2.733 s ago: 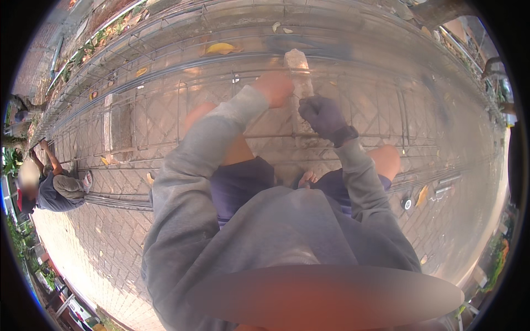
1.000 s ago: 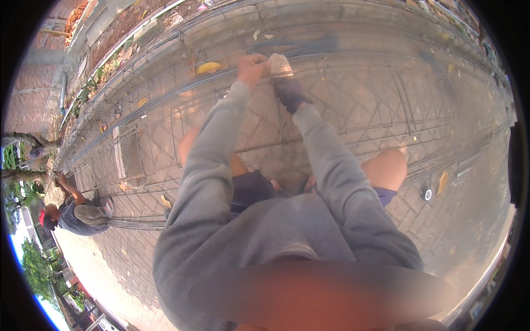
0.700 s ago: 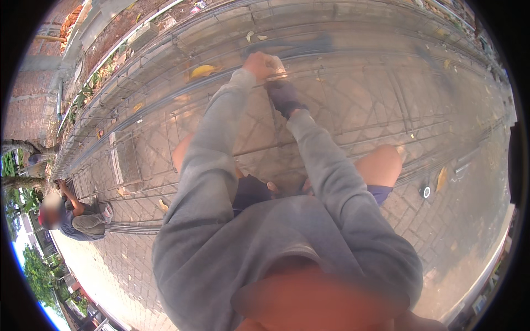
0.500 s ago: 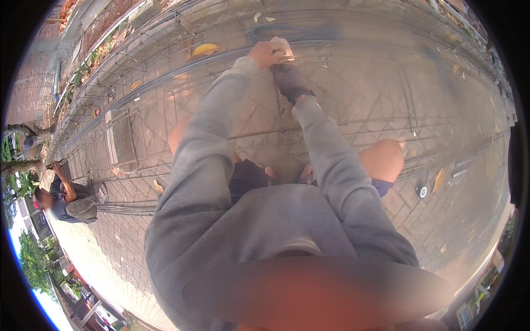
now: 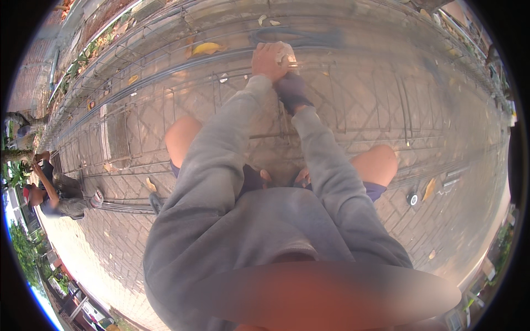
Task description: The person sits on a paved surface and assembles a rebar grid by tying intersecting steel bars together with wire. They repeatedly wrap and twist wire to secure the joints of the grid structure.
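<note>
Both of my arms reach forward in grey sleeves over a long cage of thin steel bars. My bare left hand (image 5: 269, 62) is closed at the cage's far bar, its fingers bent beside a pale, crumpled-looking piece (image 5: 288, 52); what lies under them is hidden. Just nearer and touching it, my right hand (image 5: 292, 91), in a dark glove, is a fist. Whatever it grips cannot be made out. The steel bar cage (image 5: 345, 131) spreads below both hands, its square stirrups standing in a row.
A coil of dark wire or tubing (image 5: 309, 37) lies beyond my hands. A concrete block (image 5: 115, 132) sits at the left among bars. Another person (image 5: 61, 193) crouches at the far left near bundled rods (image 5: 127, 207). A small round black-and-white object (image 5: 412, 199) lies right on the brick paving (image 5: 124, 237).
My left hand has turned over more, its back now facing up, and sits closer against the right. The gloved right hand has shifted slightly nearer. The other person's arms have lifted.
</note>
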A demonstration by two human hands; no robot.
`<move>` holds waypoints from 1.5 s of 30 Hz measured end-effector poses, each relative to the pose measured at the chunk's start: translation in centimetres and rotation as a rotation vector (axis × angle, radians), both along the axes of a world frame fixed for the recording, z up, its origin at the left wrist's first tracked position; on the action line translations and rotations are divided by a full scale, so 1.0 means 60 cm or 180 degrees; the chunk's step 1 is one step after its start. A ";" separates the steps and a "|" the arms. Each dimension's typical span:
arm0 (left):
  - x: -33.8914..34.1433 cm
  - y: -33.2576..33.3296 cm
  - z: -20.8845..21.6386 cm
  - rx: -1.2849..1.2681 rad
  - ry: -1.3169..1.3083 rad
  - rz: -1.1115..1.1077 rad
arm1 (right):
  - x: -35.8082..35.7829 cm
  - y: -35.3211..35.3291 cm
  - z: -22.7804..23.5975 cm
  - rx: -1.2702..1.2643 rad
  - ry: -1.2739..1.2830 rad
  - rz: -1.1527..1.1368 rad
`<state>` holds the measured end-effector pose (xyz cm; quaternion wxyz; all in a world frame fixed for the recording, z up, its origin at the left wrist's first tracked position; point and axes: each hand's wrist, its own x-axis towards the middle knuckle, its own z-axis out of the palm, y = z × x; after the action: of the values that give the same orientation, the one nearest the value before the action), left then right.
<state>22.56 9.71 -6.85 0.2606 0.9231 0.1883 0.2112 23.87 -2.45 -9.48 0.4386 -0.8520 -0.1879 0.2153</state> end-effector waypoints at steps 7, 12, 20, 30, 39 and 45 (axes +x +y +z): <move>-0.110 -0.052 -0.113 -0.4176 0.0059 0.1232 | 0.009 -0.038 0.037 0.1489 0.2390 -0.0129; -0.111 -0.039 -0.176 -0.4154 -0.0656 0.0221 | 0.004 -0.032 0.057 0.0873 0.2284 -0.0472; -0.113 -0.019 -0.057 -0.4368 0.0394 -0.0117 | 0.020 -0.001 0.018 -0.0658 -0.0893 0.0787; -0.104 0.003 -0.078 -0.4802 0.0718 -0.0800 | 0.025 -0.018 0.055 0.0113 0.1095 0.0176; -0.104 -0.002 -0.097 -0.5635 0.0307 -0.0658 | 0.018 -0.025 0.031 0.0409 0.0869 0.0294; -0.077 0.015 -0.166 -0.4925 0.0294 -0.0188 | 0.049 -0.002 0.064 -0.0613 0.0741 0.0342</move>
<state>17.91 10.63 -16.78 0.8285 0.4910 0.2681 -0.0261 26.81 -2.59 -5.65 0.3615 -0.8482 -0.1595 0.3528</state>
